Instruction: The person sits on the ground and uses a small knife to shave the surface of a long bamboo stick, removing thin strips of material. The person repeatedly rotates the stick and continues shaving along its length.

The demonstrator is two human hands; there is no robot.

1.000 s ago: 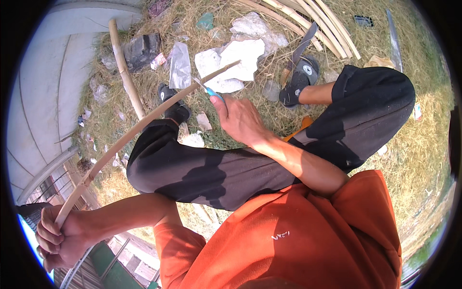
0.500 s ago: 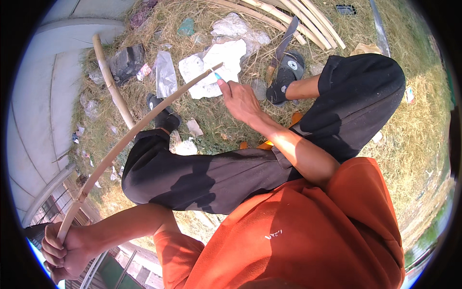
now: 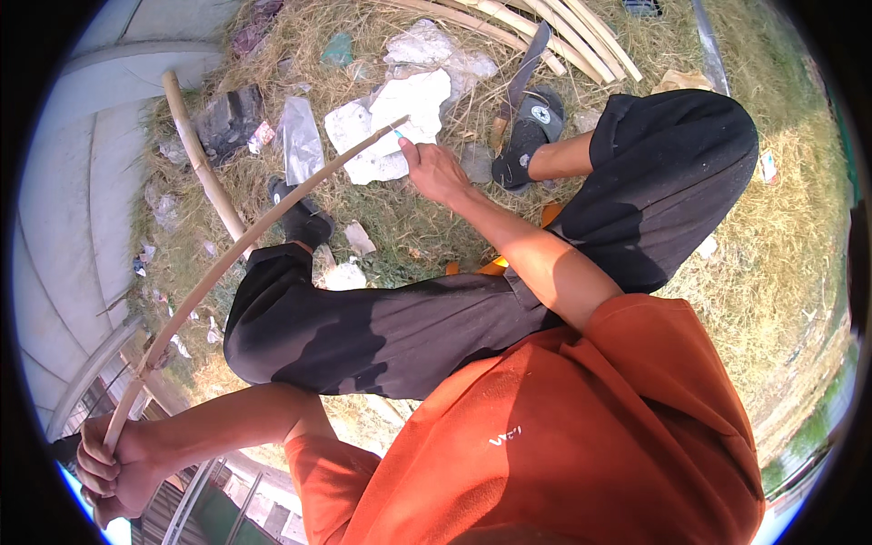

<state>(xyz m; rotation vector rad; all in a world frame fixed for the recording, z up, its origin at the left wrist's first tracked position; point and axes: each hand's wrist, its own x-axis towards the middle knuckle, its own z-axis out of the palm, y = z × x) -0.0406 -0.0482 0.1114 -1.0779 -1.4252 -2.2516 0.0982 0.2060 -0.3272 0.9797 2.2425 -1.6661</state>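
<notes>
A long, slim bamboo strip (image 3: 245, 234) slants across from the lower left up to a white stone slab (image 3: 413, 95). Its near end sits in my left hand (image 3: 116, 468), whose fingers are wrapped round it. The far tip is over the slab. There my right hand (image 3: 438, 173) is closed on a small light-blue tool (image 3: 397, 134), mostly hidden by the fingers, which touches or nearly touches the strip just short of its tip. I cannot tell the tool's kind. A machete (image 3: 522, 82) with a dark blade and wooden handle lies beside my right foot.
Several split bamboo strips (image 3: 545, 27) are piled at the top. A thicker bamboo pole (image 3: 195, 145) leans at left, near a dark stone block (image 3: 229, 123) and a clear plastic bag (image 3: 302, 141). A pale wall (image 3: 64, 209) borders the left. Dry grass and litter cover the ground.
</notes>
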